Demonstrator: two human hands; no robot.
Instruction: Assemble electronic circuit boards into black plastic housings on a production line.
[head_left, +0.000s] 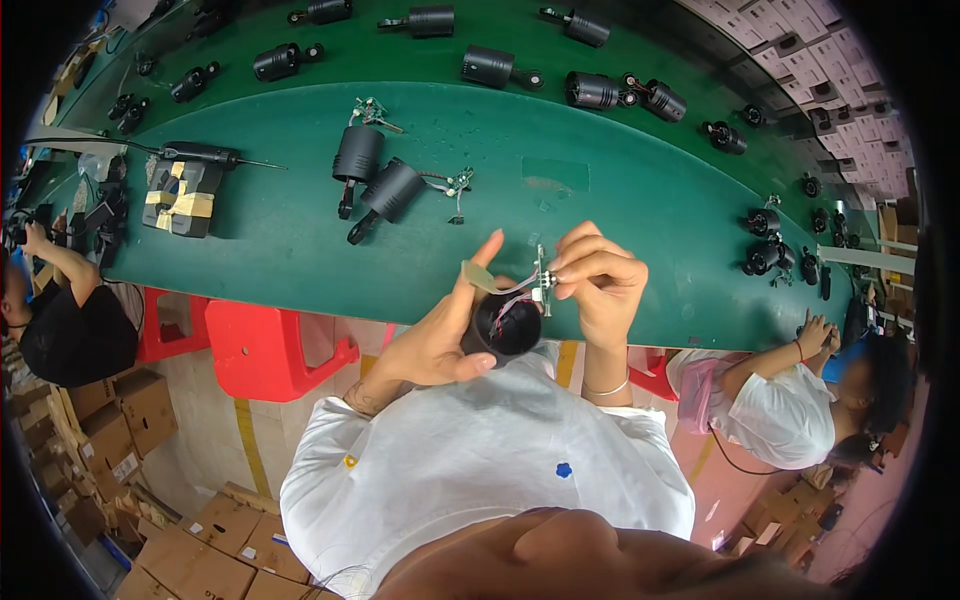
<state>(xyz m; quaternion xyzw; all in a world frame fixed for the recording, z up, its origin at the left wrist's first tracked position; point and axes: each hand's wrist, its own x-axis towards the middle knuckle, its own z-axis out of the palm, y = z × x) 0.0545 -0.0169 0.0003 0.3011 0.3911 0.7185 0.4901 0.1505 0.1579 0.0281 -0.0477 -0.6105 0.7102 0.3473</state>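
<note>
My left hand (440,335) is wrapped around a black cylindrical housing (508,326), its open end tilted up towards me. A finger cot (480,276) appears to cover one fingertip of that hand. Pinched in my right hand (602,280) is a small circuit board (544,281), held just above the housing's rim. Thin coloured wires run from the board down into the housing, whose inside is dark. Beyond my hands, two more black cylinders (358,155) lie on the green table with their boards hanging out on wires.
An electric screwdriver (205,153) rests on a black taped box (184,200) at the left. Several black cylinders (490,67) line the far green strip. Red stools (262,350) stand below the table edge. Co-workers sit at both sides, and cardboard boxes (195,560) are stacked behind.
</note>
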